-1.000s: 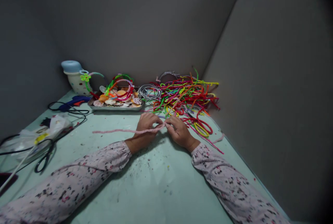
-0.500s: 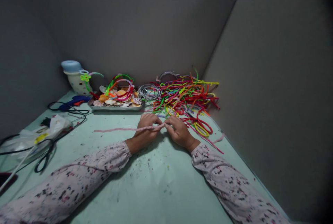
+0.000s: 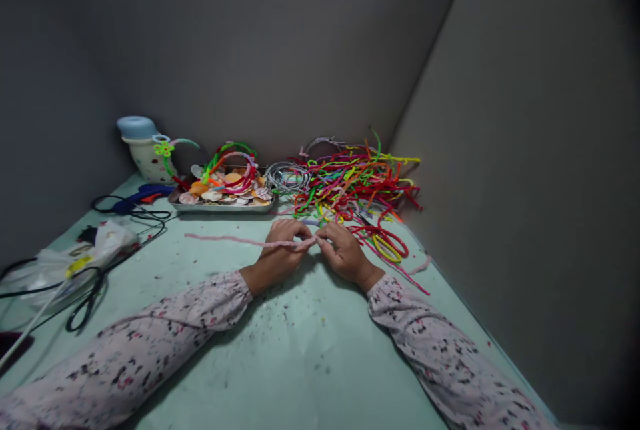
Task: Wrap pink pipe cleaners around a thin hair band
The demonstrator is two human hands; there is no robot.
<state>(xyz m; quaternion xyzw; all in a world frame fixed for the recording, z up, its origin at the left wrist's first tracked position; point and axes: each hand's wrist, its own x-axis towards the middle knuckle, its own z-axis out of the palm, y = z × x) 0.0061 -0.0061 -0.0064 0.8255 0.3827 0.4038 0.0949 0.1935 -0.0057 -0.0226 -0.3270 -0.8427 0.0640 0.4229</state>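
Note:
A pink pipe cleaner [image 3: 227,239] runs from between my fingertips leftward across the back of my left hand, its free end sticking out over the table. My left hand [image 3: 284,243] is closed in a pinch on it. Opposite, my right hand [image 3: 345,253] also pinches the pipe cleaner, the two sets of fingertips almost meeting. Just behind the hands a short lilac piece [image 3: 313,222] shows, partly hidden by the fingers.
At the back right lies a pile of coloured pipe cleaners [image 3: 360,180], with yellow-handled scissors [image 3: 387,248] in front. A metal tray [image 3: 225,209] of shells, a wire coil [image 3: 287,178], a blue-lidded container [image 3: 145,150], a glue gun [image 3: 143,197], a black cable [image 3: 105,270] and a plastic bag [image 3: 113,240] stand leftward.
The pink pipe cleaner's free end has swung slightly upward, away from me, and a little to the right. Both hands stay in nearly the same place.

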